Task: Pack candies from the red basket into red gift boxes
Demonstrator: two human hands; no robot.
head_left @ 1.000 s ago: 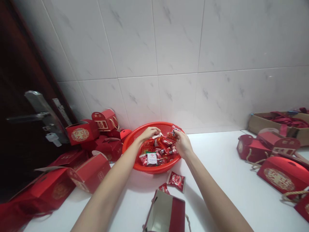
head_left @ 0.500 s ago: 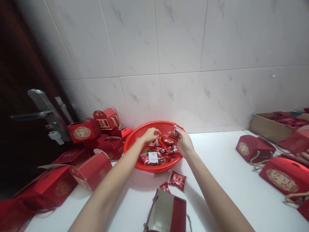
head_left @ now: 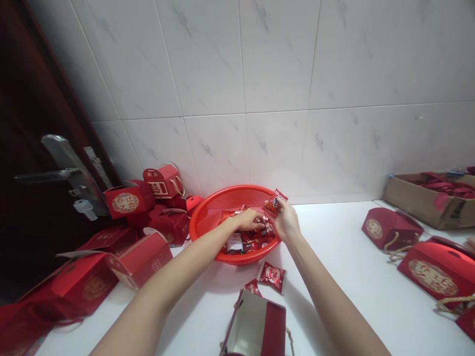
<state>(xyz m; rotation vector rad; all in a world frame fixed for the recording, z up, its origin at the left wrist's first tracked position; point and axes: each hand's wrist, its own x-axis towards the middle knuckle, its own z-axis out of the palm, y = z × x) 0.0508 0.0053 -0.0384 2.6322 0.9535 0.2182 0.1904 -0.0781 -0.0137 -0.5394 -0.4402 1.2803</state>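
A red plastic colander (head_left: 208, 201) holds several wrapped sweets and a white packet (head_left: 234, 243). My left hand (head_left: 249, 220) is down inside it among the sweets, fingers curled; what they pinch is hidden. At the right rim, my right hand (head_left: 288, 220) grips a small red and clear snack packet (head_left: 272, 204) between thumb and fingers. On the white table in front of the colander lie a red snack packet (head_left: 272, 277) and a smaller red one (head_left: 253, 287). Nearest me stands an open red gift box (head_left: 272, 329), its pale inside showing, with a rope handle.
Several red gift boxes (head_left: 141, 259) crowd the left, beside a dark door with a metal handle (head_left: 63, 173). More red boxes (head_left: 430, 272) stand at right, near a cardboard carton (head_left: 411, 198) of red ribbons. Another person's hand (head_left: 470, 244) shows at the right edge. A tiled wall rises behind.
My left hand has moved right and slightly nearer within the colander. My right hand, still gripping its packet, has shifted slightly right. A red box by the carton has left view.
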